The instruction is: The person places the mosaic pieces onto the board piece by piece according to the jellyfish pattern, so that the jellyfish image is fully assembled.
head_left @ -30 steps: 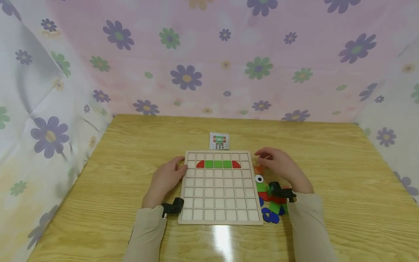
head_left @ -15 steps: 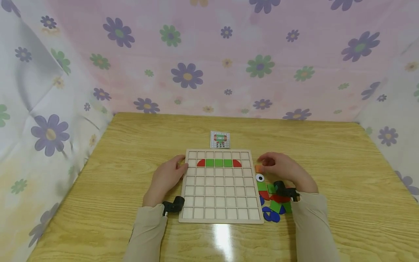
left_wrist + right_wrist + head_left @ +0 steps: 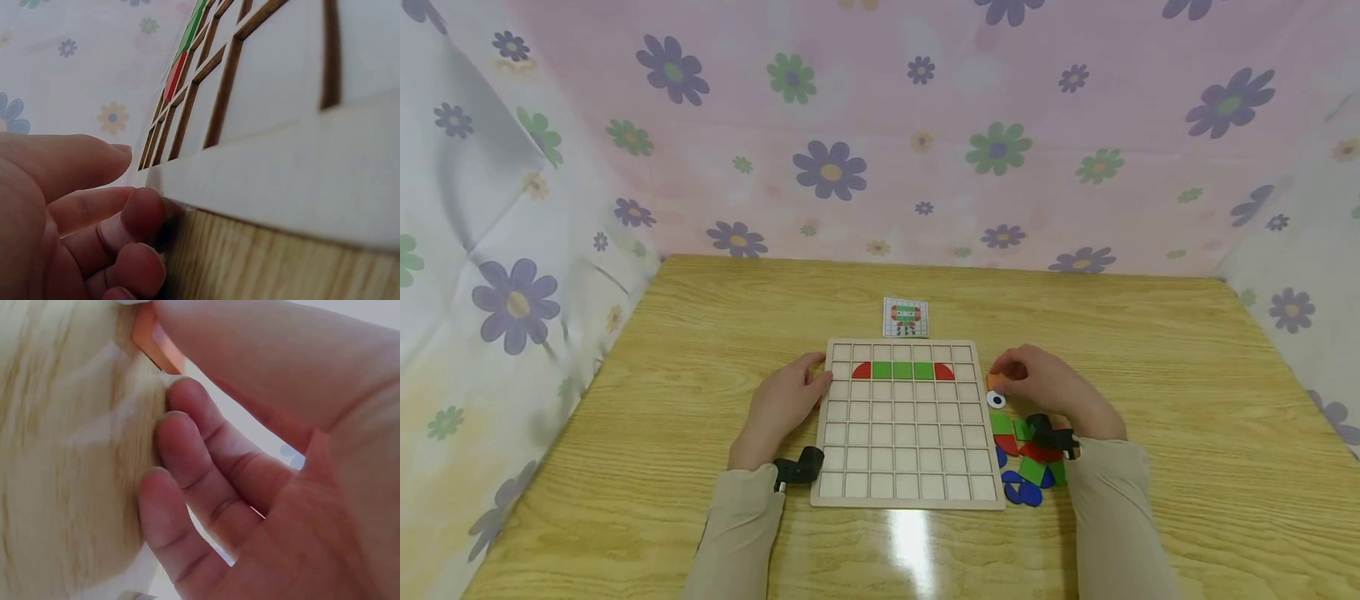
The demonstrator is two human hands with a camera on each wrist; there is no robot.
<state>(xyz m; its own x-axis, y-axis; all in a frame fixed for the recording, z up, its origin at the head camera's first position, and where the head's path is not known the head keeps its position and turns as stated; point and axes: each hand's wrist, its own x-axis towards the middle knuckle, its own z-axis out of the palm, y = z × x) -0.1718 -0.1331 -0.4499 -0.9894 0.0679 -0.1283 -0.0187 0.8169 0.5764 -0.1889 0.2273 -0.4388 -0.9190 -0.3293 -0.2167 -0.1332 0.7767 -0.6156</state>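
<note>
A wooden grid board [image 3: 900, 435] lies mid-table. Across its second row sit red quarter-rounds [image 3: 862, 371] at both ends and several green squares [image 3: 902, 370] between. My left hand [image 3: 780, 410] holds the board's left edge; the left wrist view shows its thumb [image 3: 94, 162] and bent fingers at the rim. Beyond the board's right edge, my right hand [image 3: 1048, 385] pinches an orange square piece [image 3: 996, 381] between thumb and fingers. That piece looks tilted in the right wrist view, partly covered by the hand. Just below it is a white eye disc [image 3: 996, 400].
Loose green pieces [image 3: 1032, 472], red pieces [image 3: 1007, 444] and blue pieces [image 3: 1030, 494] lie right of the board, some overlapping and some hidden by the right wrist camera [image 3: 1049, 434]. A small picture card [image 3: 906, 317] rests behind the board. Flowered cloth [image 3: 827, 171] hangs behind the table.
My right hand has come down onto the orange square and taken it between thumb and fingers; the square has shifted slightly. The left hand stays at the board's edge.
</note>
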